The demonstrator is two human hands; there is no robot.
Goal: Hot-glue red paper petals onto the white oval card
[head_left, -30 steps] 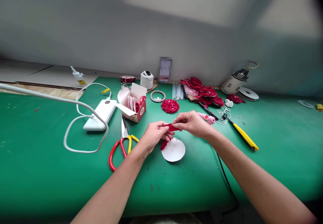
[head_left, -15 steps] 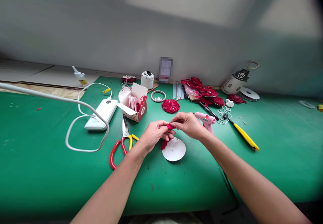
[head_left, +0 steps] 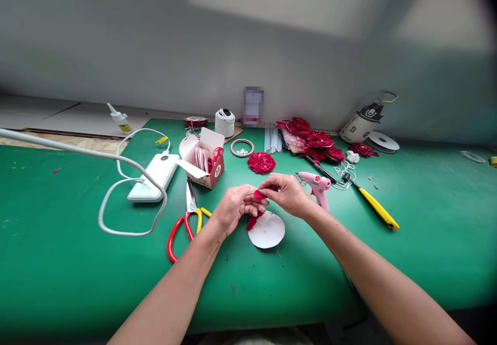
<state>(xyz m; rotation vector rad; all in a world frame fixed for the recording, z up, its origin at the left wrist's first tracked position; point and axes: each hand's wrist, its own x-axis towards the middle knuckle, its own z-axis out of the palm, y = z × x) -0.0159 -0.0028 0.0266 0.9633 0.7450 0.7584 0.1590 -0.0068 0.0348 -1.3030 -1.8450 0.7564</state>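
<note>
Between my two hands is a small red fabric petal (head_left: 259, 195). My right hand (head_left: 285, 193) pinches it between thumb and fingertips. The fingers of my left hand (head_left: 235, 207) are closed against its other side, with the lower fingers curled. Just below lies a white paper disc (head_left: 267, 231) flat on the table, with a dark red fabric piece (head_left: 254, 220) at its upper left edge, partly under my left fingers. A pink glue gun (head_left: 317, 187) stands beside my right wrist. Red-and-yellow-handled scissors (head_left: 189, 220) lie left of my left forearm.
On the green table (head_left: 77, 272) are a white power bank (head_left: 153, 179) with a looping cable, an opened box (head_left: 205, 163), a round red flower (head_left: 261, 162), a pile of red flowers (head_left: 316, 140) and a yellow cutter (head_left: 376, 207). Glue sticks (head_left: 273, 139) lie at the back.
The red petal has turned a little in my fingers and shows a rounder face. Both hands stay nearly in place; the whole view has shifted slightly.
</note>
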